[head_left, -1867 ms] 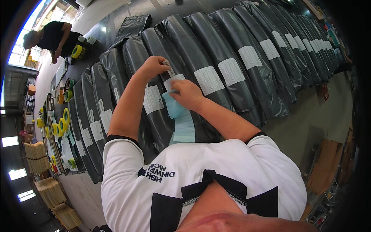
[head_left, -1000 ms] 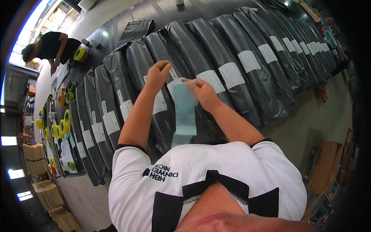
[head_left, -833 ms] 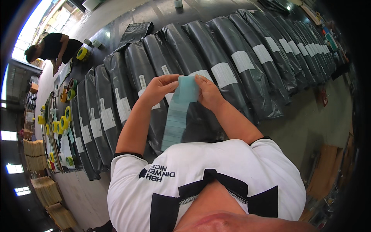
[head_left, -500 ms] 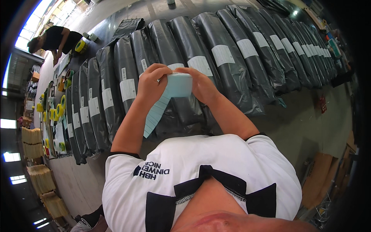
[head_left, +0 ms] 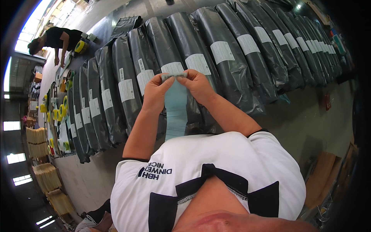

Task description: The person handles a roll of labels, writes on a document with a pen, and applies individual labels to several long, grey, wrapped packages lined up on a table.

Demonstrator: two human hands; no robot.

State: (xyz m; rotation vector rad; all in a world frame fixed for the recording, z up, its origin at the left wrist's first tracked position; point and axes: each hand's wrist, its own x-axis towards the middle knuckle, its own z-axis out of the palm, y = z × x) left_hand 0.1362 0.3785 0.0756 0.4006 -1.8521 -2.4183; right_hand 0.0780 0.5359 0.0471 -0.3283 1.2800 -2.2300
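A long pale-blue label strip hangs between my hands, its lower end reaching my chest. At its top edge is a narrow white label with a barcode. My left hand pinches the left side of that end, thumb on top. On the other side my right hand pinches the right corner the same way. Both hands are closed and held above a row of dark grey plastic-wrapped packages. Most of these packages bear white labels on their upper faces.
Another person leans over at the far left. Yellow tape rolls stand beyond the row's left end. Stacked tan bundles sit at the lower left, and cardboard leans at the lower right.
The strip has swung from a leftward slant to hanging straight down. Its barcode end now faces up between both thumbs. My hands have turned to pinch its two corners.
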